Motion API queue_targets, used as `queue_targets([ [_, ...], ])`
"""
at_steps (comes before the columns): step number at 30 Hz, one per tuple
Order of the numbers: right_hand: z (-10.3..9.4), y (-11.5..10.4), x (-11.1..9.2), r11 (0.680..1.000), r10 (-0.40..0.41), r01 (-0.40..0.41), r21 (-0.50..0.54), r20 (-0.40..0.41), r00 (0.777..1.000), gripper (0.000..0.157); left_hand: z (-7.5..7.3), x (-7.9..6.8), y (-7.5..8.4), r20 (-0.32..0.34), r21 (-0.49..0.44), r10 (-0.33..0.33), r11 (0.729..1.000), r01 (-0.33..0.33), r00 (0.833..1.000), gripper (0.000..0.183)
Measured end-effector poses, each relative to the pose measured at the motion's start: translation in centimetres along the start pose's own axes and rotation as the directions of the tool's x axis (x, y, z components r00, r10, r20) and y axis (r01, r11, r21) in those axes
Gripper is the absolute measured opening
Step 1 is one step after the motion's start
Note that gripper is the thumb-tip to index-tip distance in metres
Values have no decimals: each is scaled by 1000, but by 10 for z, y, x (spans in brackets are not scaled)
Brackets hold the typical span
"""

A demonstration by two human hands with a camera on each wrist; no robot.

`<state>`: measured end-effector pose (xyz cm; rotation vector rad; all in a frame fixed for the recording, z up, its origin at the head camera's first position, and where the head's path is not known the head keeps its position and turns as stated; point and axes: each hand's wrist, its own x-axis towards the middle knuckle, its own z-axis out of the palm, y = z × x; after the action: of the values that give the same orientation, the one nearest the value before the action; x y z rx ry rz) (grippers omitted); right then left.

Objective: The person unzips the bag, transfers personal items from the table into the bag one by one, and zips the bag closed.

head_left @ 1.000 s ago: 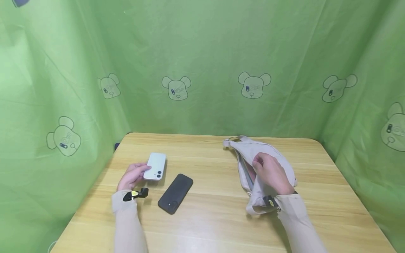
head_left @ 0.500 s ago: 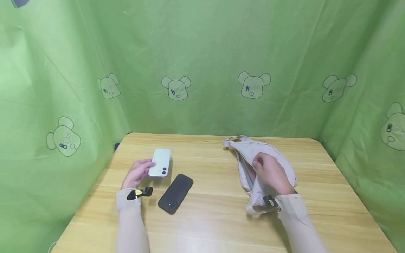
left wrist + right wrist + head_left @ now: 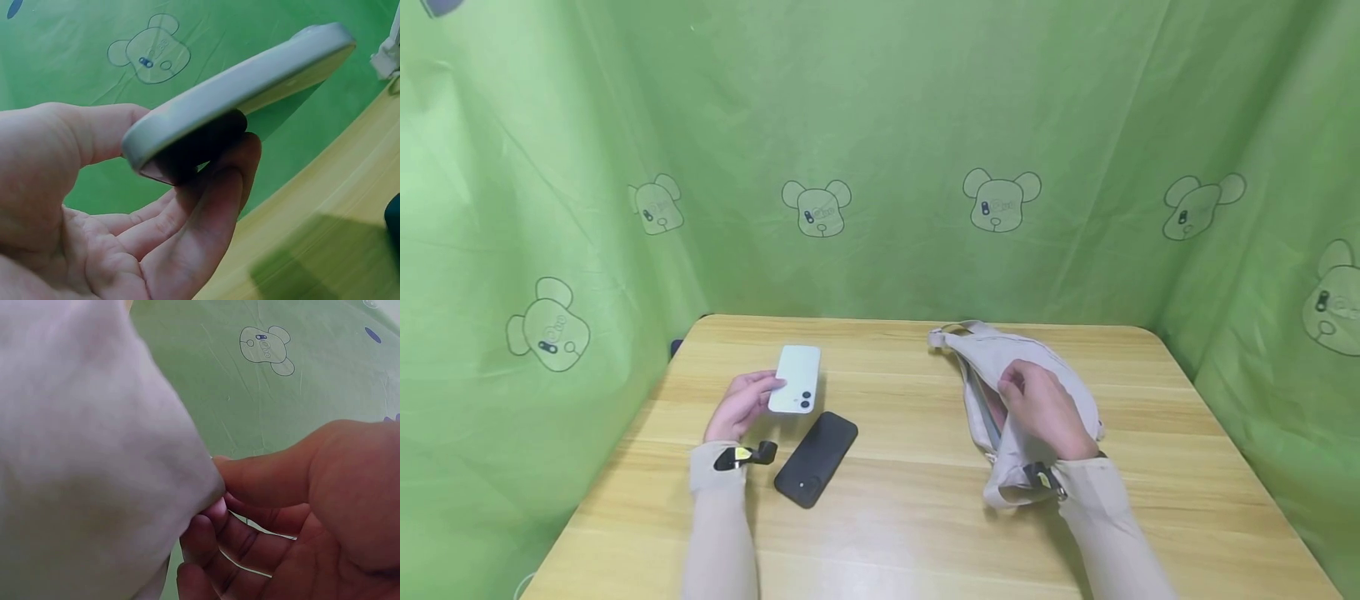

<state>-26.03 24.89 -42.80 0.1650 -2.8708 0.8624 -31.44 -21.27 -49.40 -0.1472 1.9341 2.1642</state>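
Note:
A white phone [image 3: 796, 379] with two camera lenses is held in my left hand [image 3: 743, 406], raised above the table. In the left wrist view the thumb lies on one face of the phone [image 3: 250, 81] and curled fingers support the other. Just nearer to me, a black phone [image 3: 816, 458] lies flat on the table. My right hand [image 3: 1047, 408] pinches the edge of a pale beige sling bag [image 3: 1067, 367], whose opening gapes on its left side. Close up, the thumb and fingertips of the right hand [image 3: 269, 506] grip a corner of the bag's fabric [image 3: 94, 450].
The wooden table [image 3: 895, 517] carries all of this. A green curtain [image 3: 895, 100] with bear-head drawings hangs behind it and along both sides. The bag's strap [image 3: 1000, 496] loops out at its near end.
My left hand has moved right and a little away from me with the white phone. The right hand keeps its grip on the bag, and the black phone has stayed put.

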Motion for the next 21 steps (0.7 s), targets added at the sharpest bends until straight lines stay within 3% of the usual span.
queue_targets([
  [8, -1, -1, -1, 1000, 3, -3, 0, 4, 1000, 8, 12, 3, 2, 26, -48, 23, 999, -21, 999, 50],
  [21, 0, -1, 0, 1000, 9, -9, 4, 9, 1000, 9, 40, 7, 3, 49, -11, 29, 1000, -28, 998, 48],
])
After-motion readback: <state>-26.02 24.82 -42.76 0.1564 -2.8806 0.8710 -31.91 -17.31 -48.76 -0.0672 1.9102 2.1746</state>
